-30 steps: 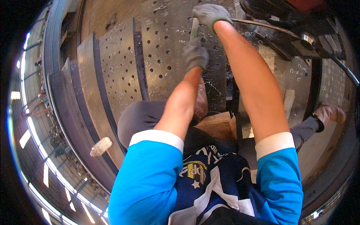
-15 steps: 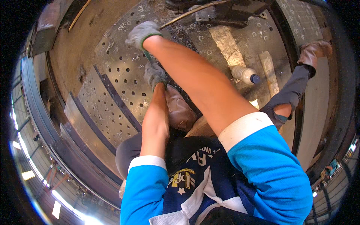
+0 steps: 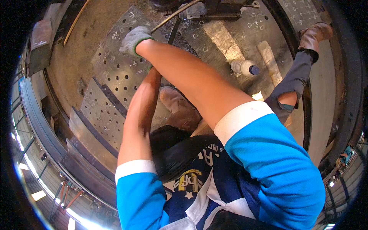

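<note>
My right hand [image 3: 135,40], in a grey knit glove with a green cuff, is closed around a long thin rod [image 3: 172,17]. The rod slants from my fist up to the top edge. Crossing in front, my right forearm hides nearly all of my left hand; just a bit of its green glove cuff [image 3: 150,68] shows, and its fingers cannot be seen. A narrow dark bar [image 3: 174,32] sticks out beyond my right forearm; whether my left hand holds it is hidden. Both hands are over a steel plate [image 3: 122,69] with rows of round holes and chalk marks.
A white bottle with a dark blue cap [image 3: 244,67] lies on the plates to the right. Near it is a flat pale strip [image 3: 270,63]. My brown boots [image 3: 315,36] rest on the steel. A dark metal block [image 3: 220,10] stands at the far edge, with stacked plates [image 3: 92,124] at left.
My left hand has moved up and forward, from open sight to behind my right forearm. The dark bar now shows beyond that forearm. The whole view has shifted slightly.
</note>
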Tool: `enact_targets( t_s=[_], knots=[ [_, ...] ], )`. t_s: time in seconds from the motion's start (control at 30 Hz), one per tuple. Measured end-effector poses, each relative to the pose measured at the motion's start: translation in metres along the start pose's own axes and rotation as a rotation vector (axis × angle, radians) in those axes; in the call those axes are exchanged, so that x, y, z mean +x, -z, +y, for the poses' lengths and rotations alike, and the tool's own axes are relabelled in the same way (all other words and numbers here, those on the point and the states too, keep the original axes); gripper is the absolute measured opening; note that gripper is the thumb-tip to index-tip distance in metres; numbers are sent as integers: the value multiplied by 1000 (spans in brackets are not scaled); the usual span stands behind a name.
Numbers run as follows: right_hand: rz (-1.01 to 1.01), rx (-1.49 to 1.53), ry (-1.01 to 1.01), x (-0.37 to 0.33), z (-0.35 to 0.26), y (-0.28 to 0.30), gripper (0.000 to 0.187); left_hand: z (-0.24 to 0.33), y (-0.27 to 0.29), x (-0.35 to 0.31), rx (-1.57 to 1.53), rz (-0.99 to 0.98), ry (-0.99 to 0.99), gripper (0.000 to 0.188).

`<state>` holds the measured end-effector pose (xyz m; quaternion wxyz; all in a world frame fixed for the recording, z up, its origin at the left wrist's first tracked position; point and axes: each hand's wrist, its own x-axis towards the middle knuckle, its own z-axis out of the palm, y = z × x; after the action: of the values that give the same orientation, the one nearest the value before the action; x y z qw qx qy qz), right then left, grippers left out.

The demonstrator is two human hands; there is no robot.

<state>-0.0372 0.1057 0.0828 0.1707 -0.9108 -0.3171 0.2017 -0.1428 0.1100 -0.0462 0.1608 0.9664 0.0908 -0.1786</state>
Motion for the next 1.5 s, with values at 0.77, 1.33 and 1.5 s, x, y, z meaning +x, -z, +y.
enact_targets(
  t_s=[0.77, 1.33, 1.5],
  knots=[
    [10, 81, -12, -11, 6, 8, 46, -45, 58, -65, 260, -725, -272, 52],
    [-9, 64, -6, -8, 6, 2, 44, -35, 48, -68, 253, -407, -434, 53],
    [93, 131, 152, -3, 18, -1, 41, -47, 87, -67, 282, -209, -314, 54]
  ],
)
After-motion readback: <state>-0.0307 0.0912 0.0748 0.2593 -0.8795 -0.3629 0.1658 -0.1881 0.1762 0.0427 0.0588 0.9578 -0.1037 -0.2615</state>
